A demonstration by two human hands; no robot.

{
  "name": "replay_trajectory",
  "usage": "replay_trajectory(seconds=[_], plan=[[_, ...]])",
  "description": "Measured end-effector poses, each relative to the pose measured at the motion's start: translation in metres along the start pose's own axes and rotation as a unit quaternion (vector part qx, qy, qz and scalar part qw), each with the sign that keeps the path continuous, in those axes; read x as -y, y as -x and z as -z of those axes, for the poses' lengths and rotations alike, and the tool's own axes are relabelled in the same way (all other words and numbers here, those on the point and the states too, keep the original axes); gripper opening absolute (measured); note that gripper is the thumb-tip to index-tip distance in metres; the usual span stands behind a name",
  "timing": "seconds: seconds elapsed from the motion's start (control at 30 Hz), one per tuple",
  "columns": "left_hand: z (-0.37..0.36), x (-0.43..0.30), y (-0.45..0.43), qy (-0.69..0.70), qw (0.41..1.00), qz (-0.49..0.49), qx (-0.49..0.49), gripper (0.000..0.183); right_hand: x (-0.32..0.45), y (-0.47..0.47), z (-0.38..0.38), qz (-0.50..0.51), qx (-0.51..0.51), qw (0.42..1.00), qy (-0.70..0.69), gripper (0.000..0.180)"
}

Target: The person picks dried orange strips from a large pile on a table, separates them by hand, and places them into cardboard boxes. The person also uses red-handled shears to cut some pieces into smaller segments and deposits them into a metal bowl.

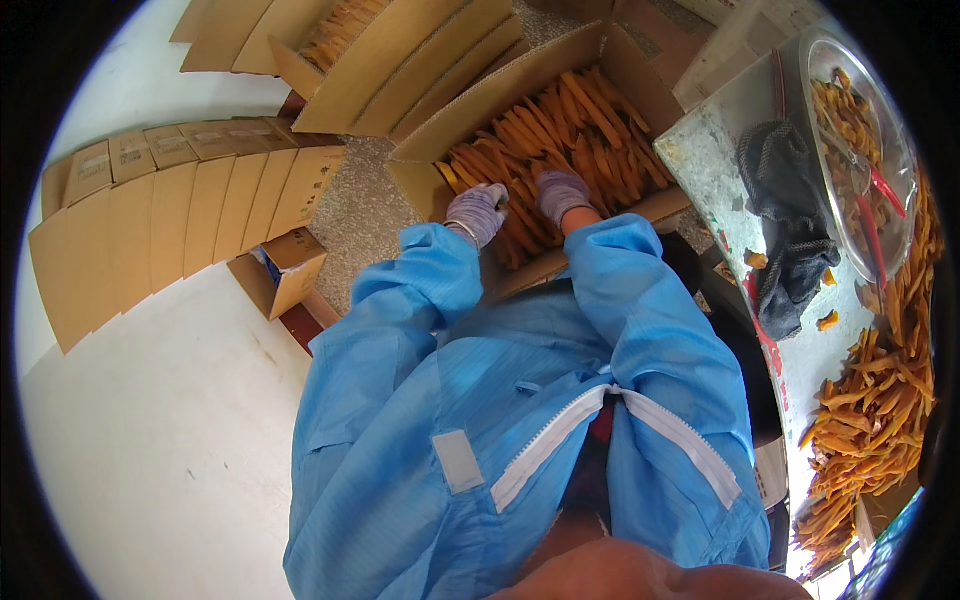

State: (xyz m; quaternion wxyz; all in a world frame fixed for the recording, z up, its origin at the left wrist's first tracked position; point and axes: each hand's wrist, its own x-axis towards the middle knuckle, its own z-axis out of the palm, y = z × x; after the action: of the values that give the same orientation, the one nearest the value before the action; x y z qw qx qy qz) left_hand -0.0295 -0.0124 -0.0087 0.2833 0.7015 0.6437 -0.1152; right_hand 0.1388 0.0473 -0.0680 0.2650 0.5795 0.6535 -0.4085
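Note:
Before me an open cardboard box (450,124) holds rows of orange dried strips (555,124), which look like dried sweet potato. Both my hands wear thin purple-grey knitted gloves. My left hand (478,213) is over the box's near left part, its fingers curled; whether anything is pinched in them is hidden. My right hand (562,196) rests on the strips near the middle, with its fingertips pointing away from me and partly hidden by the back of the hand. The strips lie mostly side by side, some slanting across others.
A metal-topped table (720,142) at right carries a heap of strips (877,420), a dark cloth (784,217) and a clear bowl (817,75) with red-handled scissors (877,202). Cardboard boxes (187,202) line the left wall; a small opened box (289,270) sits nearby.

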Motion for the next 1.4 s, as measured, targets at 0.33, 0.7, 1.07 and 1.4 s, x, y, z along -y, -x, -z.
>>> replay_trajectory(seconds=[0.33, 0.7, 1.07, 1.4], plan=[[0.071, -0.007, -0.020, 0.116, 0.990, -0.076, -0.018, 0.027, -0.054, 0.029, 0.036, 0.226, -0.018, 0.923, -0.312, 0.042], [-0.002, -0.056, -0.026, 0.298, 0.926, -0.044, -0.228, 0.035, -0.053, 0.064, 0.031, 0.136, -0.145, 0.691, -0.695, 0.030], [-0.157, 0.008, -0.056, -0.494, 0.775, -0.385, -0.083, 0.042, -0.067, 0.134, 0.026, 0.142, -0.153, 0.739, -0.641, 0.042], [-0.126, -0.013, -0.047, -0.174, 0.903, -0.389, 0.060, 0.045, -0.080, 0.196, 0.013, 0.155, -0.129, 0.680, -0.705, 0.051]])
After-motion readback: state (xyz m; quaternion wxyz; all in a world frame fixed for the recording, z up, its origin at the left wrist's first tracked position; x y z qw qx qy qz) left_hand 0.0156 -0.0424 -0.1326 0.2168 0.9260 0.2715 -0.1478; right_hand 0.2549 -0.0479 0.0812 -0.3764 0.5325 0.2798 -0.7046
